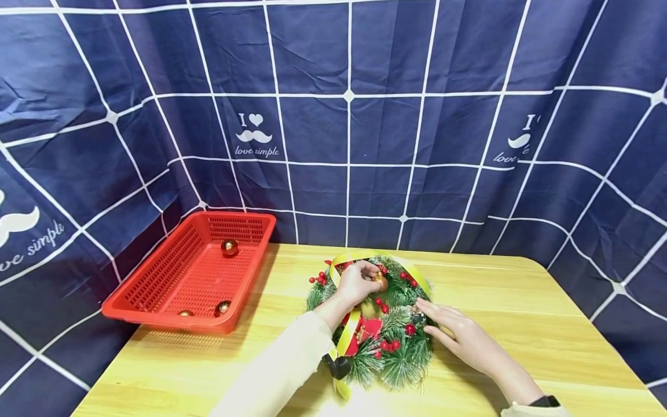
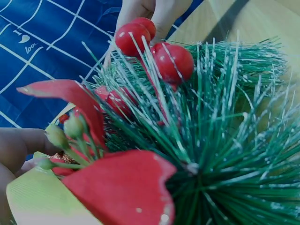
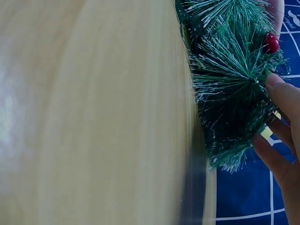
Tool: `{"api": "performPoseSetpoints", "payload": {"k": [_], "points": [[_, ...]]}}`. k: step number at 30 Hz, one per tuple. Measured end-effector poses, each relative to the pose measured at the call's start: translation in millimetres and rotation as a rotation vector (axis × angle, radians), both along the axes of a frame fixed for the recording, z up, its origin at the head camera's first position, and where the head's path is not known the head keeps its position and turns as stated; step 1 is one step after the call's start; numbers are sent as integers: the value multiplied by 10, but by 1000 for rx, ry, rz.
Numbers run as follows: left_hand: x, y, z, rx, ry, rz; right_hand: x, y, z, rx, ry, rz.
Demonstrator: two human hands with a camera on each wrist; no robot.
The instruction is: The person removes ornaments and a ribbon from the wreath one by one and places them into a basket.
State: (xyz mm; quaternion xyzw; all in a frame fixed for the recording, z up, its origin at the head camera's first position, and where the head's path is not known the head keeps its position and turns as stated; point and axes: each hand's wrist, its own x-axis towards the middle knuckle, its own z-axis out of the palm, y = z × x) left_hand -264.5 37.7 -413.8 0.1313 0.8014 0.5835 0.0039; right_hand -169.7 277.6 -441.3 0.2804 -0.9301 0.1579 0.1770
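Observation:
A green pine wreath [image 1: 401,353] with red berries, a red flower [image 1: 369,329] and yellow ribbon [image 1: 350,333] lies on the table. Over its upper part, my left hand [image 1: 355,285] pinches a shiny copper-coloured Christmas ball [image 1: 383,284] by its top. In the left wrist view, red petals and the ribbon partly cover that hand [image 2: 16,150], and only a bit of glittery copper shows beside its fingers. My right hand [image 1: 461,336] touches the wreath's right side, its fingers fairly straight and thumb apart. Green needles [image 3: 234,79] meet those fingertips in the right wrist view.
To the left, a red plastic basket [image 1: 255,255] holds several shiny balls, one ball [image 1: 229,248] near its back. The wooden table [image 1: 521,301] extends right of the wreath. A dark blue checked curtain [image 1: 385,133] hangs behind and at both sides.

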Motion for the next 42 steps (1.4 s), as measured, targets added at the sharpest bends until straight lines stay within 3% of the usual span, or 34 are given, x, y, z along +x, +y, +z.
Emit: {"api": "performPoseSetpoints", "payload": {"k": [7, 17, 24, 31, 42], "points": [[-8, 1, 34, 31, -2, -30, 5, -5, -10, -10, 10, -3], [-6, -4, 117, 20, 9, -17, 13, -21, -22, -16, 30, 0], [-1, -10, 179, 89, 12, -58, 0, -18, -15, -29, 54, 41], [6, -28, 221, 117, -13, -63, 9, -20, -11, 10, 15, 9], [31, -77, 309, 88, 38, -63, 22, -39, -25, -29, 16, 3]]}}
